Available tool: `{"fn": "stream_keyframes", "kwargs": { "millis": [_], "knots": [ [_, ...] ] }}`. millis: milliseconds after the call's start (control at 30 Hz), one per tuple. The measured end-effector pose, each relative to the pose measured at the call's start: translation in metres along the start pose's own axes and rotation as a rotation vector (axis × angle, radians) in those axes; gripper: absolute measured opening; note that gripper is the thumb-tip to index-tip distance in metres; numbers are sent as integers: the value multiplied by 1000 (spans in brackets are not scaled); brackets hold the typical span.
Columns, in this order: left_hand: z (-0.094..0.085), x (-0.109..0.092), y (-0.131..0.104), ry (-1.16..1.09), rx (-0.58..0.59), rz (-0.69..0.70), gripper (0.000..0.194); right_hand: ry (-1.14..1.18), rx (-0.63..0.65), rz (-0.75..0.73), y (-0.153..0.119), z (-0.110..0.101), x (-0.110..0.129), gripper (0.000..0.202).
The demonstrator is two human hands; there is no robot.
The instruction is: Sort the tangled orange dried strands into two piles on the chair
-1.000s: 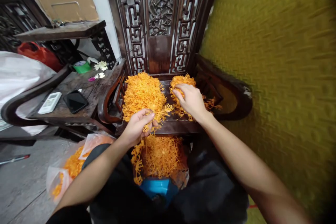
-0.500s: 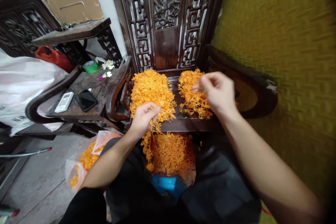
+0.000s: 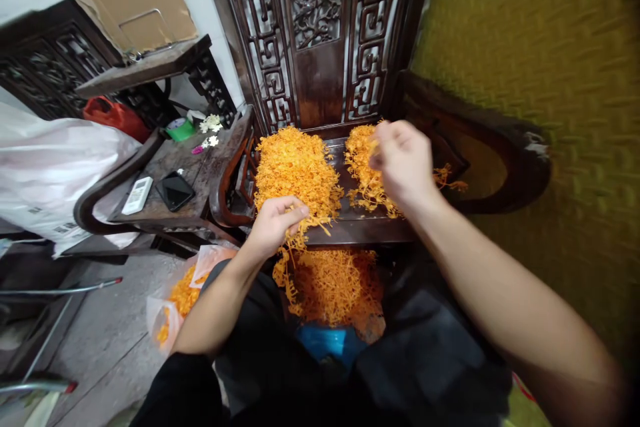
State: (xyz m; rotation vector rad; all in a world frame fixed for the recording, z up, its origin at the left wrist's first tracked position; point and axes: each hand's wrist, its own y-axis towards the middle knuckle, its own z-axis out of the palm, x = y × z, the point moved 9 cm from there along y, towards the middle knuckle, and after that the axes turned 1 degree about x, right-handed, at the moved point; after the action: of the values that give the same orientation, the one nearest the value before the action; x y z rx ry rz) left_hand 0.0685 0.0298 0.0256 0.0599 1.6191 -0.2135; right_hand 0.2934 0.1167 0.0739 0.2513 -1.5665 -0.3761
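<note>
My left hand [image 3: 275, 223] is closed in a pinch on thin, branching orange plastic sprigs [image 3: 316, 221]. More of them dangle below that hand, over the seat's front edge. Behind it, a large pile of orange sprigs [image 3: 297, 167] covers the left of the dark wooden chair seat [image 3: 350, 232]. Over the smaller right pile [image 3: 361, 160], my right hand [image 3: 406, 160] has its fingers drawn together and slightly blurred; what they hold is unclear. Between my knees, a heap of orange sprigs [image 3: 327, 287] stands above something blue [image 3: 330, 341].
A side table on the left holds a phone [image 3: 175, 191], a white remote [image 3: 137, 195], green tape [image 3: 180, 129] and small white flowers [image 3: 211, 123]. Below is a plastic bag of orange pieces [image 3: 173, 327]. The curved chair arm [image 3: 537, 167] and a woven yellow surface [image 3: 525, 47] bound the right.
My right hand has lifted slightly and its fingers have drawn in over the right pile. My left hand keeps its pinch on the sprigs. The whole view has shifted a little.
</note>
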Motion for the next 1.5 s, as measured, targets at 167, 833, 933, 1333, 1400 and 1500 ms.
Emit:
{"fn": "stream_keyframes", "kwargs": {
  "millis": [167, 833, 933, 1333, 1400, 1500],
  "knots": [
    [-6, 5, 4, -301, -59, -72, 36, 217, 254, 240, -4, 20, -34, 50],
    [7, -28, 1, 481, -49, 262, 27, -709, 714, -374, -75, 91, 29, 25],
    [7, -36, -8, 491, -138, 361, 30, -833, 738, -451, -80, 90, 39, 29],
    [-25, -20, 1, -242, -308, 253, 43, -262, 595, 68, -48, 48, -9, 25],
    [-19, -18, 1, -257, -288, 251, 43, 2, 577, 189, -51, 52, -10, 24],
    [-18, -17, 1, -285, -289, 245, 43, 239, 608, 264, -63, 66, -4, 22]
  ]
}}
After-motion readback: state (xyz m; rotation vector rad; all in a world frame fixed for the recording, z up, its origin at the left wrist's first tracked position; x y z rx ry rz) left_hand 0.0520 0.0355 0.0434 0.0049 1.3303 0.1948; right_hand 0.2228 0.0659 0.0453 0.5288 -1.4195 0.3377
